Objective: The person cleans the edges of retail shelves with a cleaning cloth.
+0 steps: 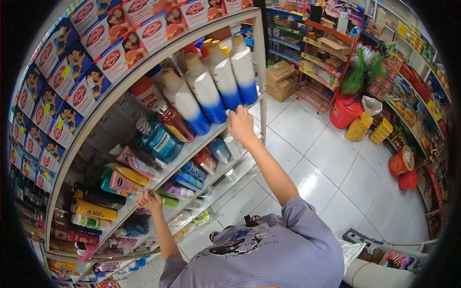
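My left hand (150, 200) has its fingers bent over the front edge of a shelf (126, 207), just below a pink lotion bottle (124, 183). Farther along the same shelf, my right hand (241, 124) is closed at the edge, at the foot of the end white-and-blue bottle (243, 69). Something small and white shows at its fingertips; I cannot make out what it is. Several matching bottles stand in a row there. Between the hands are a blue mouthwash bottle (163, 140) and a reddish bottle (175, 124).
Stacked soap boxes (98, 36) cover the shelf unit's top. Lower shelves hold tubes and bottles such as a yellow one (96, 210). Across the tiled floor (312, 168) stand a red rack (321, 62), cardboard boxes (282, 79) and a red bucket (345, 110).
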Action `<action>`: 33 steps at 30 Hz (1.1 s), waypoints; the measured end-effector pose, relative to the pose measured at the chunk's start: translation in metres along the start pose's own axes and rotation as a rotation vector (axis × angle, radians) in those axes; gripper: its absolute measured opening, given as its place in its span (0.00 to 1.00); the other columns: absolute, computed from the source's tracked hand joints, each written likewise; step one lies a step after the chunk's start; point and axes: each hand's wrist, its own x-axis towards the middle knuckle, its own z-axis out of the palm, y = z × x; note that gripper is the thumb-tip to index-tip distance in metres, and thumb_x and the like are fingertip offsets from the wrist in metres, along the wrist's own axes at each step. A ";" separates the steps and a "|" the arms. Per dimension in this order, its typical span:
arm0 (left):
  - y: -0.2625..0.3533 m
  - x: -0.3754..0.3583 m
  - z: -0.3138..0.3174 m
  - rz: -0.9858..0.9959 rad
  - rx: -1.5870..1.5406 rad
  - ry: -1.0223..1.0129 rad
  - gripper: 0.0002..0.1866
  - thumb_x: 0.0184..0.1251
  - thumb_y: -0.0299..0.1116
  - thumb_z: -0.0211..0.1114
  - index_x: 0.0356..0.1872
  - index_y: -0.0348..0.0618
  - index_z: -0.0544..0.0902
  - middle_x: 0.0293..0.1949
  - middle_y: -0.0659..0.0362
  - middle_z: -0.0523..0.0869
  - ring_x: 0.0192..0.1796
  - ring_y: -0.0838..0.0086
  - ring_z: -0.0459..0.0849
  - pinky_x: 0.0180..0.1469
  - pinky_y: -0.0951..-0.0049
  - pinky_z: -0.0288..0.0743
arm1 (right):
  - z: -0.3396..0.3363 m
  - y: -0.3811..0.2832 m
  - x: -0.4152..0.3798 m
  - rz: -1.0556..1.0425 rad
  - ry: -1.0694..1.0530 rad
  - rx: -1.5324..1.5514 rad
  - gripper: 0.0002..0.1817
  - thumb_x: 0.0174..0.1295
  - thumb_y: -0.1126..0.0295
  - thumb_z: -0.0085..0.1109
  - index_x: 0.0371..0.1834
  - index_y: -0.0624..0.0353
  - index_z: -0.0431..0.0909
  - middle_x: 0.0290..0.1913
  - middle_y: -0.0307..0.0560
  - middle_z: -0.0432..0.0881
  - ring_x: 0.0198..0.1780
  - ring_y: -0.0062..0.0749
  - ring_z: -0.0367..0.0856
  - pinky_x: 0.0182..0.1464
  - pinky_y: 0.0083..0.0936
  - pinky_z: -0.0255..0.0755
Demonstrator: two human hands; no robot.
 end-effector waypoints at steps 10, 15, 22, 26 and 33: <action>-0.004 -0.007 0.005 -0.013 0.026 -0.019 0.09 0.52 0.36 0.49 0.35 0.50 0.68 0.33 0.61 0.67 0.40 0.69 0.65 0.46 0.67 0.49 | -0.027 0.006 -0.003 0.095 -0.410 0.248 0.13 0.47 0.69 0.49 0.36 0.64 0.69 0.41 0.57 0.66 0.45 0.54 0.64 0.46 0.39 0.61; -0.012 -0.027 0.012 -0.060 0.095 -0.077 0.15 0.48 0.39 0.54 0.38 0.49 0.69 0.39 0.60 0.69 0.46 0.67 0.64 0.49 0.62 0.50 | -0.030 -0.011 -0.023 0.138 -0.068 0.641 0.15 0.47 0.69 0.51 0.37 0.67 0.68 0.37 0.59 0.69 0.43 0.50 0.67 0.44 0.33 0.62; 0.001 -0.002 -0.002 -0.055 -0.005 -0.086 0.10 0.51 0.36 0.52 0.36 0.50 0.68 0.35 0.60 0.68 0.40 0.68 0.64 0.44 0.65 0.50 | 0.022 -0.041 -0.052 0.008 0.074 0.521 0.10 0.46 0.70 0.51 0.27 0.67 0.72 0.32 0.55 0.70 0.35 0.48 0.68 0.38 0.35 0.63; 0.005 0.004 -0.005 -0.050 -0.020 -0.063 0.10 0.50 0.35 0.53 0.35 0.50 0.68 0.34 0.61 0.67 0.41 0.69 0.63 0.45 0.67 0.49 | 0.028 -0.055 -0.062 -0.068 0.105 0.519 0.08 0.45 0.71 0.52 0.25 0.65 0.72 0.30 0.51 0.71 0.33 0.44 0.69 0.35 0.34 0.64; 0.001 0.003 -0.010 -0.210 0.000 -0.309 0.11 0.48 0.38 0.54 0.33 0.48 0.71 0.36 0.58 0.70 0.44 0.66 0.65 0.46 0.64 0.50 | 0.018 -0.081 -0.040 -0.177 0.110 0.315 0.07 0.43 0.70 0.52 0.23 0.62 0.73 0.27 0.49 0.71 0.31 0.42 0.67 0.35 0.32 0.60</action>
